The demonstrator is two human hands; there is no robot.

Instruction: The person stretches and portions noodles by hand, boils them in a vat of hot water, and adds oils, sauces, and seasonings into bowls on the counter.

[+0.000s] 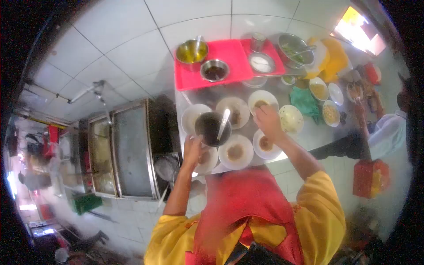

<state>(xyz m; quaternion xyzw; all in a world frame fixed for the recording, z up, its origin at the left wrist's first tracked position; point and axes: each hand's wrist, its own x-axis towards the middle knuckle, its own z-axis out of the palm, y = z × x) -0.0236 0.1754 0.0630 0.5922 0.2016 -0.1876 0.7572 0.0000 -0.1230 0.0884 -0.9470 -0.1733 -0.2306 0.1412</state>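
My left hand grips the lower left rim of a dark bowl, which is held over the white bowls. A spoon with a pale handle rests in it. With fingers pinched together, my right hand is over the near edge of a white bowl at the back; whatever is between the fingertips is too small to make out. Brown sauce lies in the front middle bowl and the front right bowl. Another white bowl with green flecks stands right of my right hand.
Behind stands a red tray with a metal bowl of yellow liquid and a dark sauce bowl. A bowl of greens and a green cloth are to the right. Another person's arm reaches in at far right.
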